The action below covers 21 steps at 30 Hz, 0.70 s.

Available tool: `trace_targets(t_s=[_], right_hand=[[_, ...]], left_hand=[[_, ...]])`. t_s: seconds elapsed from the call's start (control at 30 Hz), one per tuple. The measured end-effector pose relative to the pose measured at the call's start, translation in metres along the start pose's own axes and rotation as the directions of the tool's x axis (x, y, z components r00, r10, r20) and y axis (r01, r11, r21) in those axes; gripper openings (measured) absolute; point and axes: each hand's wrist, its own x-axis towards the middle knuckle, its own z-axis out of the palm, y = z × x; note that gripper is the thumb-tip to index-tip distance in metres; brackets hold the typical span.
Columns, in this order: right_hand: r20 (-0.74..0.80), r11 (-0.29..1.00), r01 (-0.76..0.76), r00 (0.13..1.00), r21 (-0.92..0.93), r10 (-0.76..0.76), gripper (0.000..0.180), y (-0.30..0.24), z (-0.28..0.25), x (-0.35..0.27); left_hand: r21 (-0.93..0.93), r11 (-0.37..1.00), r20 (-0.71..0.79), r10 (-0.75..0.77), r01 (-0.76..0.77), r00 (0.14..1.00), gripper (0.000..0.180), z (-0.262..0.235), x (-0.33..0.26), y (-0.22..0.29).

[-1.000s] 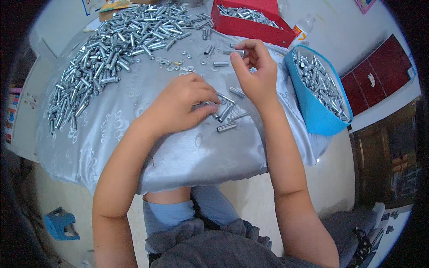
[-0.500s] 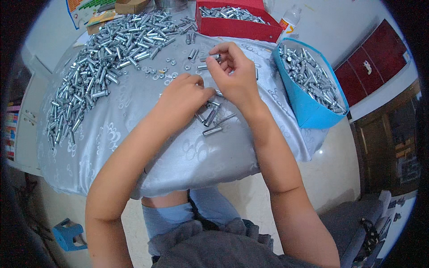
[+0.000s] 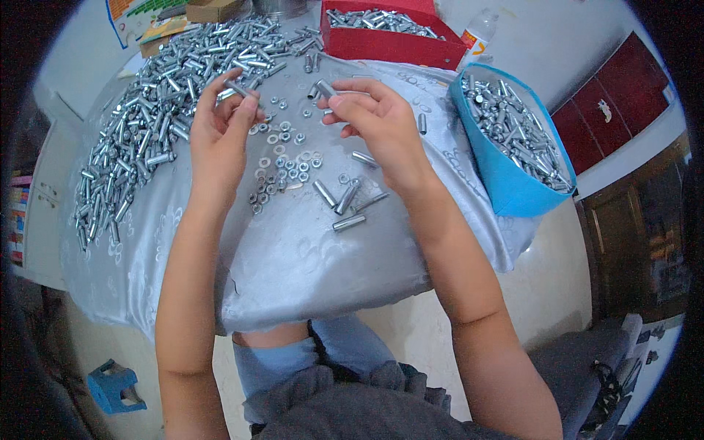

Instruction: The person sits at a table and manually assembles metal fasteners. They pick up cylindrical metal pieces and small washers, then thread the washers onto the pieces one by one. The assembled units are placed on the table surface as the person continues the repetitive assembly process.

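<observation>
Head view: left of nuts (image 3: 293, 174), pinching tube (image 3: 236, 89) in left hand (image 3: 222, 136); right of nuts, pinching another tube (image 3: 325, 89) in right hand (image 3: 379, 117). Squeeze gently.

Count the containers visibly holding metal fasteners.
2: the red box at the table's far side, and the blue bin at its right. Contents of the cut-off grey tin at the top edge can't be seen.

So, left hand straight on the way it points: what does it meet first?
Probably the heap of metal cylinders, just ahead of the left hand; height is unclear, so it could pass above.
</observation>
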Motion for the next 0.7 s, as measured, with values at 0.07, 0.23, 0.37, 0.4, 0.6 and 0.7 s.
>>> trace_targets(t_s=[0.07, 0.23, 0.37, 0.4, 0.6, 0.7], right_hand=[[0.085, 0.999, -0.01, 0.996, -0.04, 0.014, 0.03, 0.004, 0.001, -0.002], [0.176, 0.996, 0.001, 0.984, -0.084, 0.014, 0.026, 0.005, 0.009, -0.005], [0.195, 0.994, 0.02, 0.981, -0.106, 0.001, 0.025, 0.01, 0.008, -0.004], [0.198, 0.993, 0.025, 0.98, -0.113, -0.002, 0.025, 0.009, 0.009, -0.004], [0.164, 0.981, 0.126, 0.981, -0.146, -0.102, 0.022, 0.013, 0.012, -0.006], [0.184, 0.985, 0.069, 0.982, -0.156, -0.04, 0.023, 0.015, 0.009, -0.006]], left_hand=[[-0.031, 0.996, -0.002, 0.08, -0.08, 0.997, 0.041, 0.005, -0.004, -0.001], [-0.025, 0.993, 0.018, 0.119, -0.118, 0.993, 0.037, 0.007, -0.011, 0.003], [0.071, 0.994, 0.076, 0.077, -0.083, 0.994, 0.034, 0.01, -0.016, 0.008], [0.091, 0.993, 0.093, 0.072, -0.08, 0.993, 0.034, 0.01, -0.016, 0.008], [0.142, 0.987, 0.141, 0.052, -0.072, 0.989, 0.031, 0.009, -0.015, 0.006], [0.127, 0.987, 0.123, 0.082, -0.098, 0.989, 0.03, 0.007, -0.014, 0.002]])
